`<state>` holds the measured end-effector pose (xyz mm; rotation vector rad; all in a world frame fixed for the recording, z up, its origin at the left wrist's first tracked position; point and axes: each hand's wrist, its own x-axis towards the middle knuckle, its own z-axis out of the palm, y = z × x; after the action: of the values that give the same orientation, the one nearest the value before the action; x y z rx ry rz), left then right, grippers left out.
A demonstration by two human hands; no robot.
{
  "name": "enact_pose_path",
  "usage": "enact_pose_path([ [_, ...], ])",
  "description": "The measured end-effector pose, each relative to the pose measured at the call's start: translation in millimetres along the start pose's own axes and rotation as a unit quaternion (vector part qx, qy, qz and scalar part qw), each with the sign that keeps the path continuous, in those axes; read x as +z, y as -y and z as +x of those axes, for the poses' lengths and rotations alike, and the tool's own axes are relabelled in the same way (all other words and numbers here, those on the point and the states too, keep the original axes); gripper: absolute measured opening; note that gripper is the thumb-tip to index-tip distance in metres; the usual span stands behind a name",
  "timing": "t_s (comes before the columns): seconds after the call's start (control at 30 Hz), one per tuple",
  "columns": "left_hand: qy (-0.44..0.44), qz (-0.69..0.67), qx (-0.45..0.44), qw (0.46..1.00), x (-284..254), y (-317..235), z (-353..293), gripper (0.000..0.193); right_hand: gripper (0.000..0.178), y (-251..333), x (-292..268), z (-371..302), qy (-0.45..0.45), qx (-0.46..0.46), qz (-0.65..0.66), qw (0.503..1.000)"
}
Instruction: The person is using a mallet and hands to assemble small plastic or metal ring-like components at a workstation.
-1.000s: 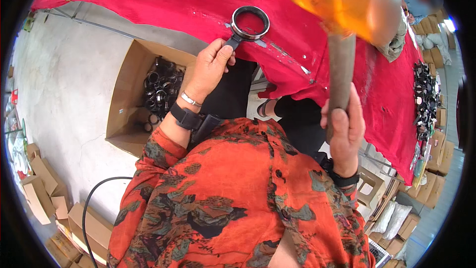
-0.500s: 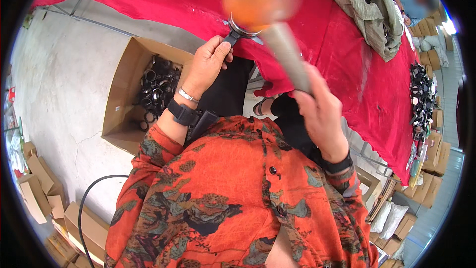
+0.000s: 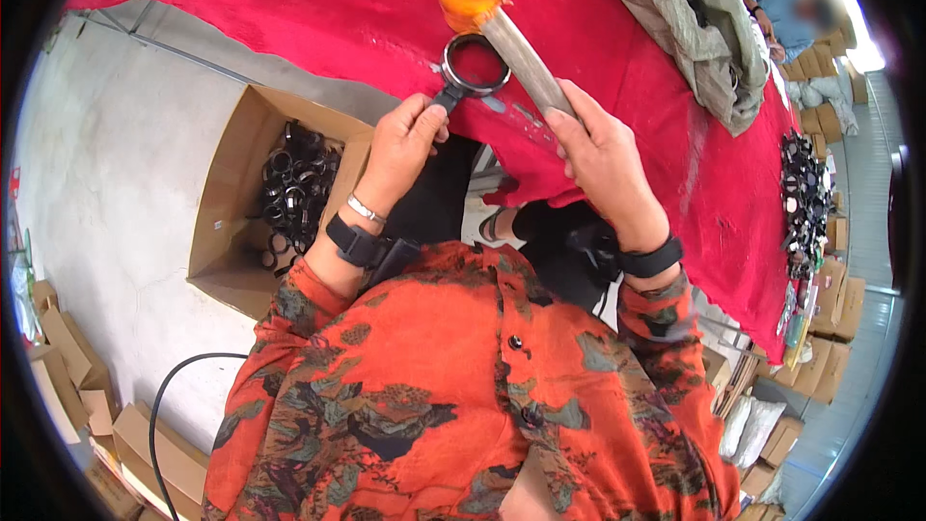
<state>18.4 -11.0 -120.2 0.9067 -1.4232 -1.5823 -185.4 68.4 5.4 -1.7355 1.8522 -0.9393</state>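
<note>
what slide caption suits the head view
Left hand holds a black-handled metal ring; right hand, an orange-headed wooden-handled mallet.

An orange-headed mallet (image 3: 514, 48) slants beside a black-handled ring (image 3: 463, 89) over red cloth (image 3: 646, 116)

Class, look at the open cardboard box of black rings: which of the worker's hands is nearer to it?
Left. The left hand, gripping a ringed black part, is just right of the box; the right hand, holding a mallet, is farther right, beyond the left hand.
</note>
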Motion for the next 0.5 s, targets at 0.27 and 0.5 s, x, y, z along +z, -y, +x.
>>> enact_pose_path([
  [0.27,0.004,-0.013,0.006,1.000,-4,0,-4,0.024,0.047,13,-20,-32,-0.056,0.089,0.191,0.976],
  [0.5,0.005,-0.032,0.009,0.999,-6,3,-2,0.026,0.047,-7,-33,-29,-0.023,0.194,0.219,0.956],
])
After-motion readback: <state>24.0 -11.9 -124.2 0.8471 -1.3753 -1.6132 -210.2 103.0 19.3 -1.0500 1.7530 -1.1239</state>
